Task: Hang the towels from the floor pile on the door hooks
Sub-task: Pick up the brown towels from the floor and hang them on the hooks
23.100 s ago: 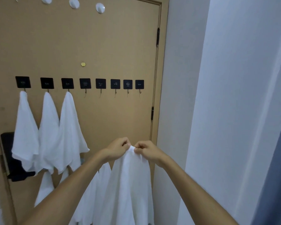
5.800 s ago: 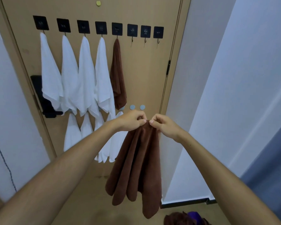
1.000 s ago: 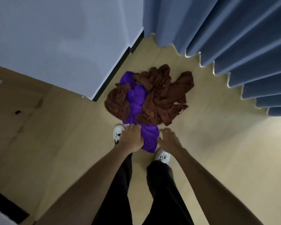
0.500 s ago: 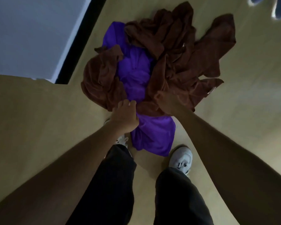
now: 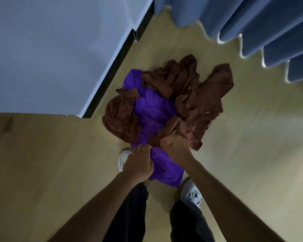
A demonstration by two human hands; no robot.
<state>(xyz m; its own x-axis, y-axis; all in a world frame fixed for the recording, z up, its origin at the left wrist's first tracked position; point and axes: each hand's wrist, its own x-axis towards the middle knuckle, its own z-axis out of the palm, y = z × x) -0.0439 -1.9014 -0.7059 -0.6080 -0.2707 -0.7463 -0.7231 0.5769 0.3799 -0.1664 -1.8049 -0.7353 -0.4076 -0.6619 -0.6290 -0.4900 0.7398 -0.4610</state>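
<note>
The person is bending over the towel pile (image 5: 166,105), which is lying on the pale wooden floor (image 5: 252,154) near the foot of a light wall (image 5: 51,49) with a dark skirting board (image 5: 112,74). The pile is made up of a purple towel (image 5: 152,116) tangled with crumpled brown towels (image 5: 196,95); one brown clump is sitting on the pile's left side and a larger brown mass is spreading over the top and right.

The left hand (image 5: 140,163) is resting on the near edge of the purple towel, its fingers (image 5: 143,148) curling down into the cloth and gathering a fold. The right hand (image 5: 175,144) is reaching into the seam where brown cloth is meeting purple; its fingers are bent and partly buried in a brown towel, though blur is making it impossible to tell exactly how much cloth they are holding.

Blue pleated curtains (image 5: 252,28) are hanging at the upper right, their hems just above the floor beyond the pile. Two white sneakers (image 5: 191,193) are standing just beside the near end of the purple towel, with dark trouser legs (image 5: 129,215) below them.
</note>
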